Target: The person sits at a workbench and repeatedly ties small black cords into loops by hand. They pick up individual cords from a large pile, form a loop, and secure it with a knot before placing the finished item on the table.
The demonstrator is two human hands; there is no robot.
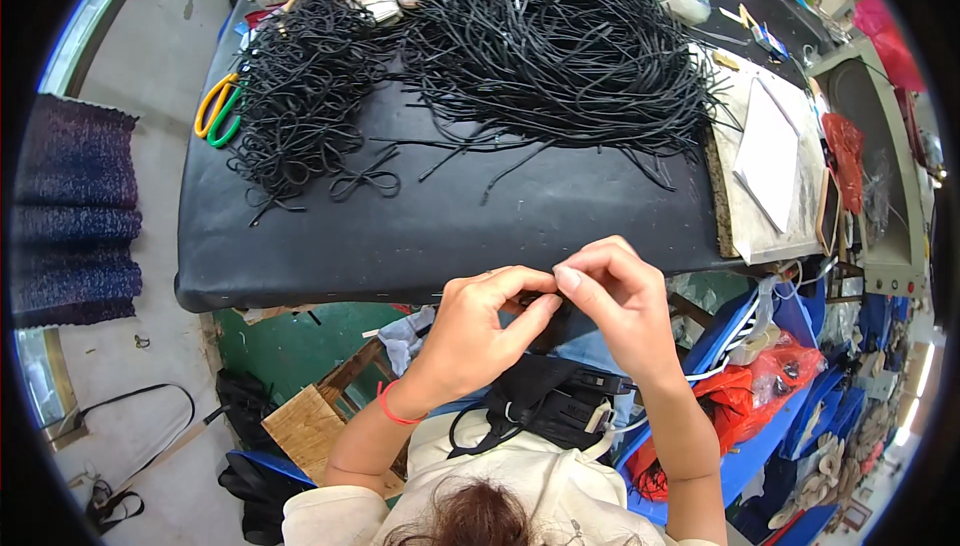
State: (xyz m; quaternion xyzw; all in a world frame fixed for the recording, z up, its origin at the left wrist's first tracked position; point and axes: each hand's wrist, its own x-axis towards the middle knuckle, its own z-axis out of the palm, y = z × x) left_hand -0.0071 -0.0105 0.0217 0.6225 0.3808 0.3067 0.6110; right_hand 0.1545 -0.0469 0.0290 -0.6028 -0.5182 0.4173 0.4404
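Note:
Just over the near edge of the black padded table (420, 241), my left hand (475, 321) and my right hand (628, 301) meet fingertip to fingertip. Both are closed in a pinch. A bit of something dark shows behind the left fingers, too small and covered to name. Beyond them lies a large heap of loose black cords (560, 56), its ends trailing toward me. To its left is a pile of black cords looped into bows (305, 91). One looped bow (365, 182) sits apart, nearer to me.
Scissors with yellow and green handles (217, 111) lie at the table's left edge. A board with white sheets (770, 161) is at the right. Below right stands a blue bin (715, 346) with a red plastic bag (745, 386). A wooden stool (305, 431) is at lower left.

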